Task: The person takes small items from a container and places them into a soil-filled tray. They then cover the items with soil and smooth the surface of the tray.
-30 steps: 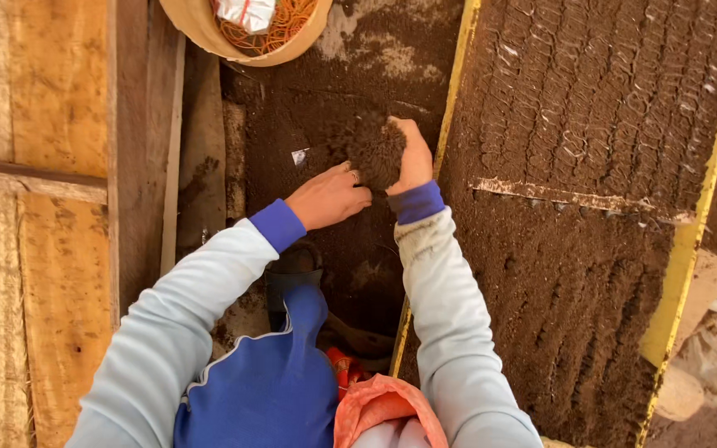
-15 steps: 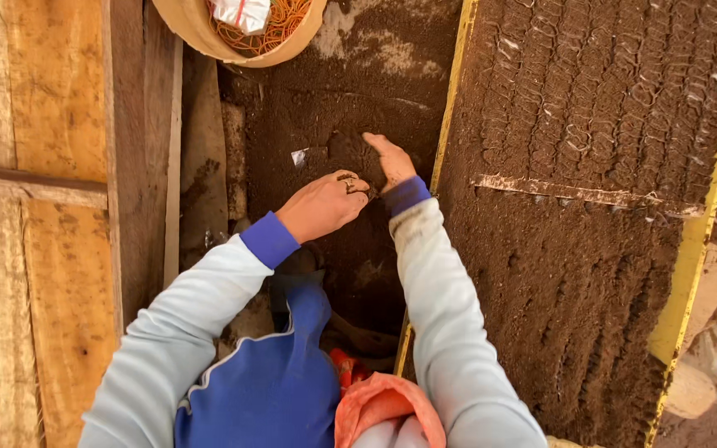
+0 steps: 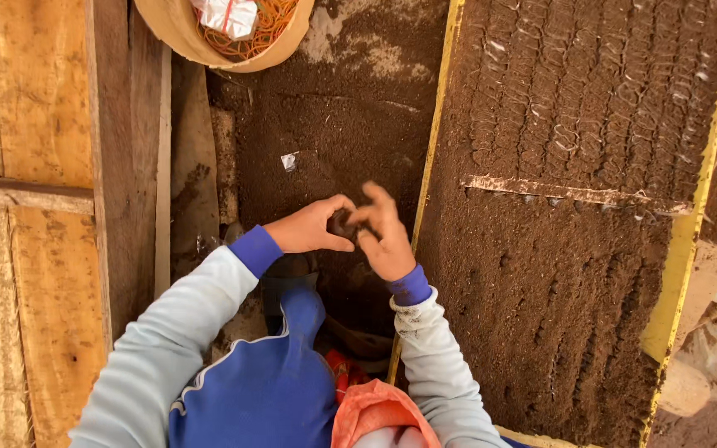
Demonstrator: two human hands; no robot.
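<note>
Two bare hands, the left hand [image 3: 309, 228] and the right hand [image 3: 385, 236], meet over one small dark clump of soil [image 3: 342, 223]. One round tan basket [image 3: 178, 33] sits above, and one soil-filled bed with yellow edging [image 3: 582, 207] lies alongside.

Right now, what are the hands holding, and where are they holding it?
A small dark clump of soil, pinched between the fingertips of the left hand and the right hand, one on each side.

A dark brown clump of soil [image 3: 342, 224] shows at the centre, framed by pale grey sleeves [image 3: 163, 348] with bright blue cuffs [image 3: 255, 249]. At one to four o'clock lies a dark brown soil bed [image 3: 574, 274], ridged in rows and edged by yellow boards [image 3: 682, 274]. At eleven o'clock a tan bowl [image 3: 168, 29] holds orange rubber bands [image 3: 271, 21], and ochre-stained wooden planks [image 3: 35, 249] fill nine o'clock.
</note>
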